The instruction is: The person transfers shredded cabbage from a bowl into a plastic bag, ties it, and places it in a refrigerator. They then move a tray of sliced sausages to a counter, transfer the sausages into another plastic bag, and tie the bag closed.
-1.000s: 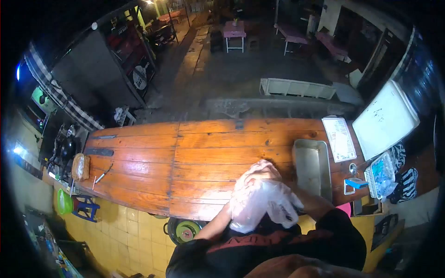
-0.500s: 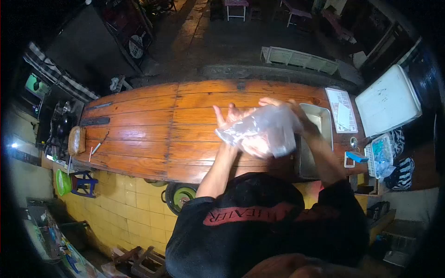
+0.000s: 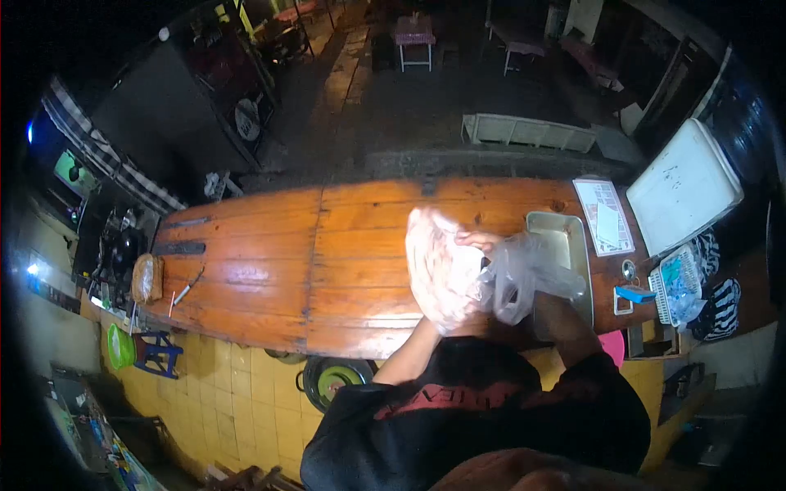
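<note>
A large pale pink piece, resembling raw meat, is held above the wooden table. My left hand is under its lower end; the piece covers most of the fingers, and its weight rests on this hand. Just to the right, a crumpled clear plastic bag hangs around my right hand. The right fingers are bent at the bag's edge, touching the pale piece, while the bag veils the palm. Behind the bag, a metal tray lies near the table's right end.
Printed sheets, a white box or lid, a blue object and a white basket are on the right. A wrapped brown block and a knife lie left. A green-lidded pot stands below the table edge.
The pale piece, earlier seen through the bag, now shows uncovered on the left. The bag has bunched up to the right. My left hand has turned from spread fingers to under the piece.
</note>
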Available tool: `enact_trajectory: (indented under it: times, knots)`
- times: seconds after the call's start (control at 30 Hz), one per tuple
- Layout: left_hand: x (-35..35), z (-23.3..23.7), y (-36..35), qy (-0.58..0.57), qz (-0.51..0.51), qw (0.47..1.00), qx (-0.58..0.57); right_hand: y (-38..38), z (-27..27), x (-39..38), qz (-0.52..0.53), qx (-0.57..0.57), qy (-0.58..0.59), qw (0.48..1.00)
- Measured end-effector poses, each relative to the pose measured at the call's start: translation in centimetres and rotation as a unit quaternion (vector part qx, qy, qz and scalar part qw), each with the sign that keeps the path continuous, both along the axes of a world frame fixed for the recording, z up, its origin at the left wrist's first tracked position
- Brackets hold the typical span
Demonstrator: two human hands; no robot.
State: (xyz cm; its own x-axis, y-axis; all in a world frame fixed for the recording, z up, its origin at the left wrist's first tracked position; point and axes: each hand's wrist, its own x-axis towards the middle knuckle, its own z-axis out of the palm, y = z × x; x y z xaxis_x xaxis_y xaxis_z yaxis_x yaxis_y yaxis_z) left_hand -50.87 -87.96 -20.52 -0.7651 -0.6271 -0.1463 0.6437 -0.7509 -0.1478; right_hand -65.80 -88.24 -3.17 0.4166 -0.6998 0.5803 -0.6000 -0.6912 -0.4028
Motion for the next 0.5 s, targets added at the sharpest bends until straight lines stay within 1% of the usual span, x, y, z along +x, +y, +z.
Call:
enact_trajectory:
  times: [0.07,0.13,0.17,0.2,0.23,0.27,0.3,0.33,0.37,0.4,0.43,0.47,0.5]
  knots:
    - [2.0,2.1,-1.1,-0.018,0.033,0.999,-0.019,-0.4,-3.2,-1.5,0.003,0.065,-0.016,0.998]
    - [3.7,3.8,-1.7,-0.04,0.067,0.997,-0.012,-1.8,-9.8,-2.9,0.015,0.16,-0.053,0.985]
    - [4.3,4.4,-2.0,-0.073,0.069,0.995,-0.005,-2.8,-14.2,-3.5,0.025,0.215,-0.085,0.972]
    - [4.8,4.7,-2.2,-0.125,0.059,0.99,-0.009,-3.7,-19.7,-3.9,0.036,0.284,-0.121,0.95]
    - [5.0,4.6,-2.7,-0.221,0.016,0.974,-0.052,-4.7,-26.1,-4.1,0.041,0.348,-0.155,0.924]
    - [5.4,2.6,-2.3,-0.223,0.013,0.973,-0.06,-1.4,-19.1,-1.5,0.116,0.224,-0.142,0.957]
    - [5.7,-1.0,-1.1,-0.146,0.09,0.978,-0.115,-0.3,-22.5,-0.4,0.011,-0.006,-0.119,0.993]
    - [5.7,-3.7,0.0,-0.065,0.165,0.97,-0.165,3.0,-14.1,0.7,0.043,0.124,-0.105,0.986]
    - [5.0,-4.8,0.5,-0.266,0.13,0.955,-0.023,4.4,-12.0,1.0,0.007,0.123,-0.073,0.99]
    - [4.2,-1.5,1.8,-0.388,0.078,0.906,-0.15,5.4,-11.5,1.2,-0.03,0.122,-0.04,0.991]
    - [3.4,2.0,3.1,-0.496,0.026,0.824,-0.272,5.4,-13.9,1.0,-0.06,0.11,-0.076,0.989]
    - [4.1,-1.9,4.1,-0.462,-0.011,0.869,-0.174,5.0,-16.1,0.6,-0.089,0.099,-0.111,0.985]
    - [6.3,-0.2,2.5,-0.115,-0.184,0.94,-0.265,4.8,-15.2,0.8,-0.091,0.095,-0.109,0.985]
